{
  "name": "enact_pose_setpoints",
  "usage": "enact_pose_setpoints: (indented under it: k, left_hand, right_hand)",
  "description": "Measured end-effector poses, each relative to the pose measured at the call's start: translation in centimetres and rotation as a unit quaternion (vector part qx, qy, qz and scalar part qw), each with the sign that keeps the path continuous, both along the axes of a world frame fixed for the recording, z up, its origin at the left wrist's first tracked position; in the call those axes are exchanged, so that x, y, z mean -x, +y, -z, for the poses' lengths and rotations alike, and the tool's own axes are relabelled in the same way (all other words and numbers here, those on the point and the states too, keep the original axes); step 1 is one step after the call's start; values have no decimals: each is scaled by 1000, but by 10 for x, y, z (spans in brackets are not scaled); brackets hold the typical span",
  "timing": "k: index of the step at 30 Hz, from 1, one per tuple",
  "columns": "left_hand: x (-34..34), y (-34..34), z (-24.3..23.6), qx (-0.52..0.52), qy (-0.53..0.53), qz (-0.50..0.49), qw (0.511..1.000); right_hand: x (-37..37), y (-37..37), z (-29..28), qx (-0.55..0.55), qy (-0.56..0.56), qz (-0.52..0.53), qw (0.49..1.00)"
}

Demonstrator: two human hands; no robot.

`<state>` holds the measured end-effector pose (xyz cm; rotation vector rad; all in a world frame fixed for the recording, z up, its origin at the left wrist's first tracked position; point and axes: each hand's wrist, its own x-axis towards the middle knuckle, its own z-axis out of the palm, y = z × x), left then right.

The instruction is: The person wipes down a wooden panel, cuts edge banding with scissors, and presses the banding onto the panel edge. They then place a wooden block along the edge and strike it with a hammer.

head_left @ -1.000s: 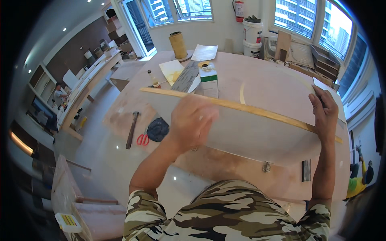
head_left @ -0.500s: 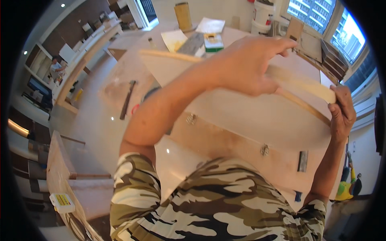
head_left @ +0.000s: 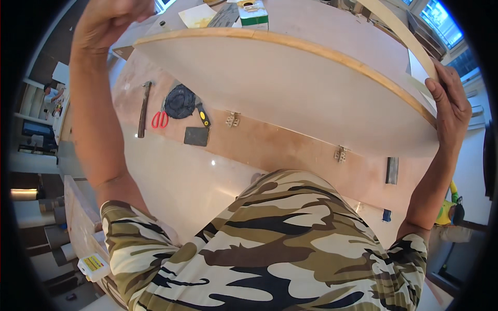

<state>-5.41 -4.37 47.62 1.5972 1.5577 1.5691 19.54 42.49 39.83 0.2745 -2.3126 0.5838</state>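
Note:
A pale, flexible edging strip (head_left: 404, 33) bends up from my right hand (head_left: 451, 106) and leaves the view at the top. My right thumb and fingers pinch its lower end beside the right corner of a white panel (head_left: 290, 88). This panel stands on edge, and its long upper edge is wood-coloured. My left hand (head_left: 116, 18) is raised at the upper left, beyond the panel's left corner. Its fingers are curled and partly cut off by the rim; whatever they hold is not clear. Two metal hinges (head_left: 233, 119) sit along the panel's foot.
On the bench left of the panel lie a hammer (head_left: 144, 109), red-handled scissors (head_left: 160, 118), a dark round bundle (head_left: 180, 101), a yellow-black knife (head_left: 203, 113) and a dark flat block (head_left: 196, 136). A green-white box (head_left: 254, 18) stands behind. Other people (head_left: 52, 96) are in the background.
My left hand has swung from the panel's right part to the far upper left. The strip now arches upward from my right hand, which stays at the panel's right end.

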Motion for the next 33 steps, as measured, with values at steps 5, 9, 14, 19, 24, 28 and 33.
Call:
enact_pose_setpoints:
  k: [5,9,14,19,24,28,33]
  left_hand:
    - [-12,-30,32,-141,-77,-65,985]
    - [-21,-45,38,-81,-10,-232,969]
    - [8,-127,46,-5,-169,-371,913]
    - [-19,-81,59,-13,-197,-440,876]
    - [-23,-79,51,70,-165,-505,844]
    - [-7,-79,55,127,-156,-532,822]
    - [7,-81,58,162,-182,-541,805]
  right_hand:
    - [10,20,4,-51,4,4,999]
    - [12,25,3,-89,-24,60,994]
    - [2,9,-11,-91,-13,26,995]
    - [-1,8,-3,-126,-54,36,990]
    - [-3,1,-5,-164,22,25,986]
    - [-2,-6,-6,-135,8,-6,991]
    - [-1,-6,-4,-98,-16,-52,994]
